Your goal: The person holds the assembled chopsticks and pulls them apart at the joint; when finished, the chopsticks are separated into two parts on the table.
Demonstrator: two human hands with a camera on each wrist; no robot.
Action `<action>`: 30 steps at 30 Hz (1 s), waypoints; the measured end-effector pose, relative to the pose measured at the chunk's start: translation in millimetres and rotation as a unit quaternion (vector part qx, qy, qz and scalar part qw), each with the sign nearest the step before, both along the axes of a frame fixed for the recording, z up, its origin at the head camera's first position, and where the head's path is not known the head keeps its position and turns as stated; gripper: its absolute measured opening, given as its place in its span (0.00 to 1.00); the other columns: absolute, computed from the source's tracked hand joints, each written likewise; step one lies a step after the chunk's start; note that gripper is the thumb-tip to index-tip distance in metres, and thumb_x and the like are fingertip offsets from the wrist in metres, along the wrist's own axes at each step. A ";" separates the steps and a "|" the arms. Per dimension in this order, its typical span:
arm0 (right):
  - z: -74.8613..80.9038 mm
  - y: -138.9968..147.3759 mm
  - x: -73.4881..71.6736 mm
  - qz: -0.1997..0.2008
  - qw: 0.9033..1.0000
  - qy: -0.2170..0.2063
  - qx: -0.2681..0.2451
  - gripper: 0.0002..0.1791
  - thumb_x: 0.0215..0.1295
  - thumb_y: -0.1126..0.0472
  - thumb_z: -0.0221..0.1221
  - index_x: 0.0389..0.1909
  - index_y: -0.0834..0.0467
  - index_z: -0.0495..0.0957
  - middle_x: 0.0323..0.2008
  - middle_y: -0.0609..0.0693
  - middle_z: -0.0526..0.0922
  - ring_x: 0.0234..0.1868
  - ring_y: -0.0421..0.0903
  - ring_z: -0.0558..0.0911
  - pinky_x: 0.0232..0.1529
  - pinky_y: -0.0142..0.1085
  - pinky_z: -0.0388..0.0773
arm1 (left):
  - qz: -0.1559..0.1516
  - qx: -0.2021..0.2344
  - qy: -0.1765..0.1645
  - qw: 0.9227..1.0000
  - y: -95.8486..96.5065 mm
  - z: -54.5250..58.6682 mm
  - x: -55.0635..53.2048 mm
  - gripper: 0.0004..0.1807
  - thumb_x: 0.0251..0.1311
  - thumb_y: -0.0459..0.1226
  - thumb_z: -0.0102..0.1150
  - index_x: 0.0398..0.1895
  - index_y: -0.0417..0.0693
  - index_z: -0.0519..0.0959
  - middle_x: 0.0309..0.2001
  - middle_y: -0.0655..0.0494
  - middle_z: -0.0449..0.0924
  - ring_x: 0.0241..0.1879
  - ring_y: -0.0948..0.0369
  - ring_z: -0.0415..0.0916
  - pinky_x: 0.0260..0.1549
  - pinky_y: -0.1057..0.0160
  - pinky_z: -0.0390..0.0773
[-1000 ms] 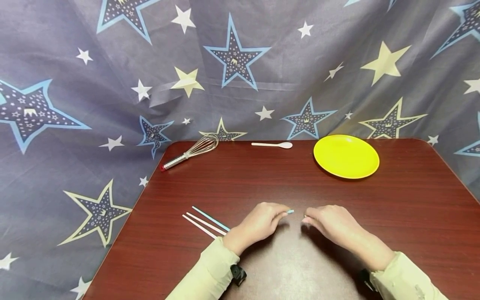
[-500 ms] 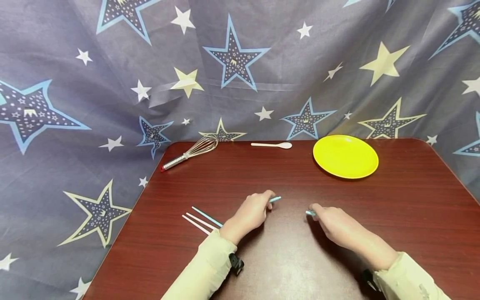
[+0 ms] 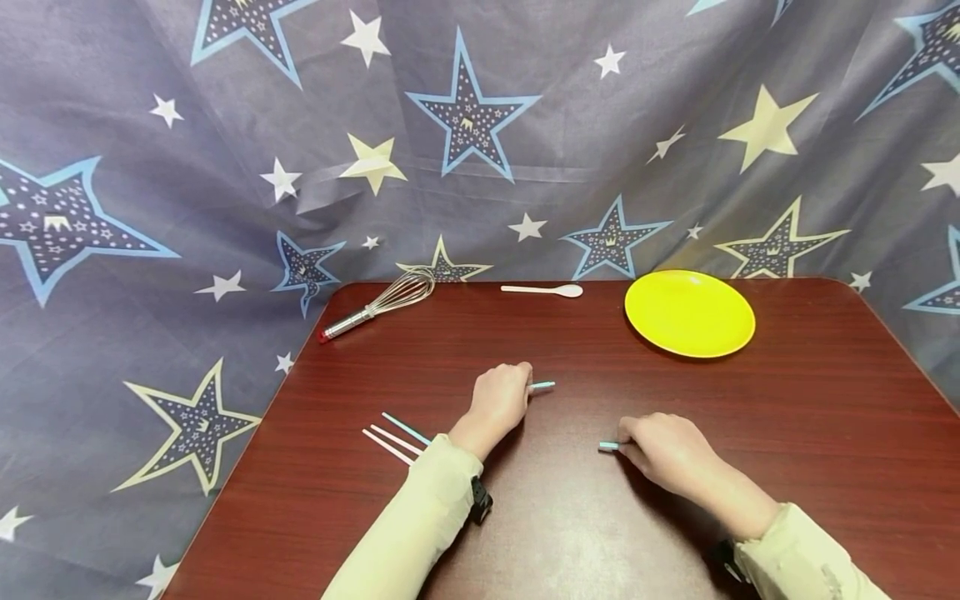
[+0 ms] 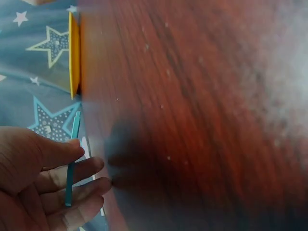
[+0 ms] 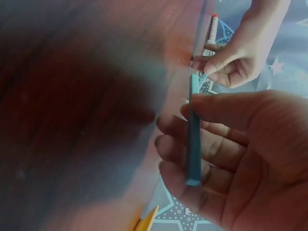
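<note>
In the head view my left hand [image 3: 498, 400] is raised over the middle of the table. Between its thumb and index finger it pinches a thin, short blue stick [image 4: 73, 163], the other fingers loosely bent beside it. My right hand [image 3: 667, 446], further right and nearer the front, pinches another short blue stick [image 5: 193, 134] by thumb and finger. That piece looks square-edged and thicker close up. A gap separates the two pieces. Left of my left forearm lie a long blue stick [image 3: 405, 427] and two pale pink sticks [image 3: 390, 443], their near ends hidden by the sleeve.
Along the back of the brown table [image 3: 570, 342] lie a wire whisk [image 3: 382, 302] with a red-tipped handle, a white spoon [image 3: 543, 290] and a yellow plate [image 3: 690, 315]. A star-patterned curtain [image 3: 525, 200] hangs behind the table.
My hands have moved apart. The left went left and away from me with its blue stick; the right came slightly closer, its blue stick now showing more. The objects on the table stay put.
</note>
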State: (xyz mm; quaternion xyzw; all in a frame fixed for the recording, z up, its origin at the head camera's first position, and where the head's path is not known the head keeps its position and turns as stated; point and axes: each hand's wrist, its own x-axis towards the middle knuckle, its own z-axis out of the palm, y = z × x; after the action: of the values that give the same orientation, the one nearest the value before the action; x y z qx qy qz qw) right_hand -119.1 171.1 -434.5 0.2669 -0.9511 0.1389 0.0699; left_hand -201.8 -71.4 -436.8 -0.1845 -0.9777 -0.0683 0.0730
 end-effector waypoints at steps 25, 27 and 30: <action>-9.1 0.0 -0.1 0.040 0.999 0.003 0.005 0.19 0.48 0.60 0.73 0.20 0.46 0.69 0.25 0.36 0.77 0.24 0.35 0.72 0.23 0.33 0.69 | -0.009 -0.068 -0.002 0.998 2.4 -10.4 -17.2 0.12 0.55 0.37 0.68 0.19 0.54 0.74 0.25 0.60 0.75 0.30 0.57 0.77 0.24 0.60 0.76; -8.5 0.2 0.1 0.039 0.999 0.004 0.006 0.19 0.48 0.60 0.73 0.20 0.46 0.69 0.25 0.36 0.77 0.24 0.35 0.72 0.24 0.33 0.69 | -0.012 -0.070 -0.001 0.998 2.3 -9.9 -16.3 0.11 0.56 0.38 0.68 0.21 0.54 0.75 0.26 0.59 0.76 0.31 0.57 0.76 0.24 0.60 0.76; -7.4 0.6 0.7 0.038 0.999 0.003 0.005 0.18 0.48 0.59 0.73 0.21 0.46 0.70 0.25 0.36 0.77 0.24 0.35 0.71 0.24 0.33 0.69 | -0.012 -0.061 -0.001 0.998 0.6 -7.9 -14.1 0.10 0.56 0.40 0.69 0.23 0.54 0.77 0.27 0.58 0.77 0.31 0.56 0.76 0.25 0.59 0.77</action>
State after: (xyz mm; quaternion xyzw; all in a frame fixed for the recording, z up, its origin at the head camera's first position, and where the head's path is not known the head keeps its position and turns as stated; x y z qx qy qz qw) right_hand -118.4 171.6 -442.0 0.3037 -0.9406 0.1362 0.0666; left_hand -216.0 -70.8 -444.7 -0.2001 -0.9779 -0.0096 0.0597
